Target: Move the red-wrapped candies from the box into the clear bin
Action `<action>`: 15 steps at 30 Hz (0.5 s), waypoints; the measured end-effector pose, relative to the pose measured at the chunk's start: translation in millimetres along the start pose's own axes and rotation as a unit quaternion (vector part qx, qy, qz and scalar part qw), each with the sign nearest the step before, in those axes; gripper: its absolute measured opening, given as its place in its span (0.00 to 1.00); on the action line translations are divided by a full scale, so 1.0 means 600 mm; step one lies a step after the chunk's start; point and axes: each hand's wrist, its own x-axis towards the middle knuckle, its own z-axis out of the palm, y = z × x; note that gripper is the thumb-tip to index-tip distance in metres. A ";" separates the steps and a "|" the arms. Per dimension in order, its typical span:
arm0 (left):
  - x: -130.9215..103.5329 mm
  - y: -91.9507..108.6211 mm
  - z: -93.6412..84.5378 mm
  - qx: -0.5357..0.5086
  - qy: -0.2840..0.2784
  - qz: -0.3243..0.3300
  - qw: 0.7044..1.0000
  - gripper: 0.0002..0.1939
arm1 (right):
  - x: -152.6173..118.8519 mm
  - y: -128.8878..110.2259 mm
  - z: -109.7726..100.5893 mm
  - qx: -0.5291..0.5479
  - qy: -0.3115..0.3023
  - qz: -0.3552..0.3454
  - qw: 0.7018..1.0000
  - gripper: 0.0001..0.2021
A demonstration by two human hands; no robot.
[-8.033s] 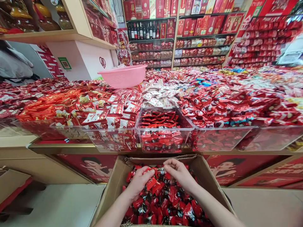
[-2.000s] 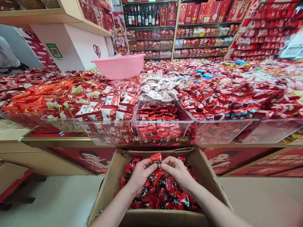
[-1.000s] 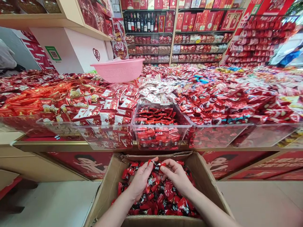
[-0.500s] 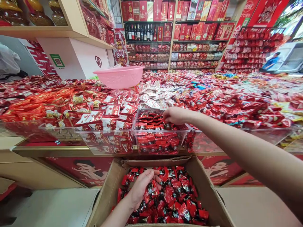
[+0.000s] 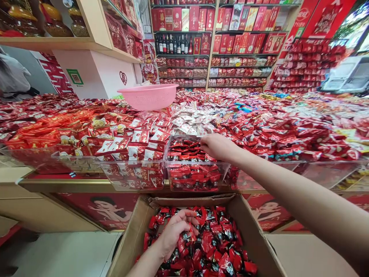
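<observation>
My left hand (image 5: 175,232) reaches down into an open cardboard box (image 5: 266,252). Its fingers curl around a red-and-black wrapped candy (image 5: 188,234), above a loose heap of the same candies (image 5: 211,240). Over the right back part of a clear plastic bin (image 5: 168,169) is my right hand (image 5: 217,147), its fingers pinched together and touching the upper candies. What those fingertips hold, if anything, is hidden. Inside the bin, matching red-and-black candies (image 5: 188,156) lie in rows, and more show through its front wall.
Bins of red-and-white packets (image 5: 138,152) and other red packets (image 5: 276,138) flank the middle bin. White packets (image 5: 191,119) lie behind it. A pink basket (image 5: 150,96) rests on the sweets at the back left. The box stands against the counter edge (image 5: 86,186).
The view has shifted slightly. My left fingers have curled more over the candy in the box. My right hand stays at the bin, its fingers turned a little.
</observation>
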 end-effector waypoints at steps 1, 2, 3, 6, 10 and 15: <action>0.001 -0.002 -0.001 0.010 0.005 0.004 1.000 0.15 | -0.005 -0.001 -0.004 0.001 0.023 0.002 1.000 0.12; 0.001 -0.004 -0.001 0.022 0.013 0.007 1.000 0.18 | -0.008 -0.002 -0.006 0.002 0.032 0.001 0.999 0.11; 0.001 -0.004 -0.001 0.032 0.019 0.009 0.999 0.19 | -0.010 -0.003 -0.008 0.004 0.023 -0.001 1.000 0.10; 0.000 -0.004 0.002 0.049 0.022 0.009 0.999 0.19 | -0.003 -0.007 -0.010 0.005 -0.077 -0.029 0.997 0.07; 0.005 -0.007 0.001 0.059 0.036 -0.009 0.998 0.16 | 0.014 -0.019 -0.007 -0.019 -0.167 -0.068 0.983 0.08; 0.010 -0.013 -0.007 0.060 0.036 -0.011 0.997 0.17 | 0.024 -0.024 0.005 -0.006 -0.164 -0.096 0.982 0.09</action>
